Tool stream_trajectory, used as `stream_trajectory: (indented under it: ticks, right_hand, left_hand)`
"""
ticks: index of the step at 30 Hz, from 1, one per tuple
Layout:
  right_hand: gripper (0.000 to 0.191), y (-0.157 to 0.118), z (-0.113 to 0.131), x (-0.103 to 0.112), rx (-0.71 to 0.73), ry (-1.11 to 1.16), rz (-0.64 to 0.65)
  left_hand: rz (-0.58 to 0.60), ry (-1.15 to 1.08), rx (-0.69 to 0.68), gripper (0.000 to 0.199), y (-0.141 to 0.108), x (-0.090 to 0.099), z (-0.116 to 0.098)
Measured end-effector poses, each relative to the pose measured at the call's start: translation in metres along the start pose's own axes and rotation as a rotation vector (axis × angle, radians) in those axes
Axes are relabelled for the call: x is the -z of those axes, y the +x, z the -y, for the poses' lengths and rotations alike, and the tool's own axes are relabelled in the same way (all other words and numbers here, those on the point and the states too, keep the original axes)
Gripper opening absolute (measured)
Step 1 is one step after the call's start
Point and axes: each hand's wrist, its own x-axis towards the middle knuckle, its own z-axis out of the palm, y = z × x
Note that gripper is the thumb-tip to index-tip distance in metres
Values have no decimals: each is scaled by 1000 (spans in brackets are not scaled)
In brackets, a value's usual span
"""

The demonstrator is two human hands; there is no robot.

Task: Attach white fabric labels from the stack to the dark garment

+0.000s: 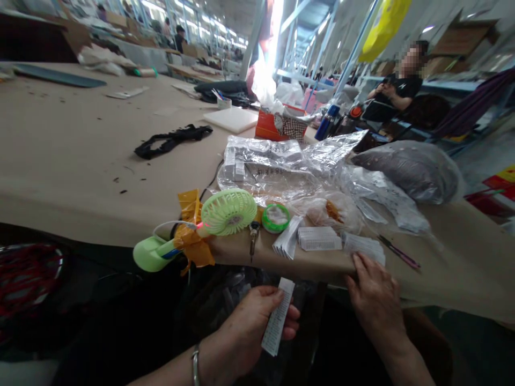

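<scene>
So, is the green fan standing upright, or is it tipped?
Tipped: the fan slants at the edge of the table, its base at lower left, its head at upper right.

The person's left hand (251, 327) is ungloved, with a slim, shiny, silver-coloured metal bangle (195, 365) circling the wrist. The right hand (374, 300) is ungloved too, its wrist bare. Both forearms are uncovered where they show; the lap is too dark to make out any clothing.

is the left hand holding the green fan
No, the left hand holds printed white slips, while the green fan sits at the table's edge with orange tape on its handle.
</scene>
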Motion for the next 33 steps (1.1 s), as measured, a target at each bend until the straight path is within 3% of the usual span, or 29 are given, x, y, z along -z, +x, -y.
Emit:
stream_trajectory:
  ticks: [4,9,13,17,19,22,27,33]
  right_hand:
    - [27,-8,-10,-1,35,176,-61]
    - [14,-4,-12,9,-45,426,-162]
    - [12,-1,35,30,-86,696,-228]
    - [23,-3,100,47,209,965,-120]
    - [22,-5,121,48,317,991,-91]
    - [21,-9,135,42,404,994,-67]
    - [21,-12,134,40,450,962,-22]
    - [20,-9,136,43,422,896,1]
  left_hand:
    - [-9,6,4,24,-1,2,1]
    - [-25,17,-2,19,-3,2,-3]
    - [-26,24,2,18,-4,0,-3]
    - [35,-84,-45,16,-6,-2,-2]
    - [46,-142,-87,19,-7,0,-3]
    - [-9,-196,-96,19,-7,5,-2]
    - [-29,-227,-90,15,-6,11,2]
    - [32,-298,-128,32,-6,10,6]
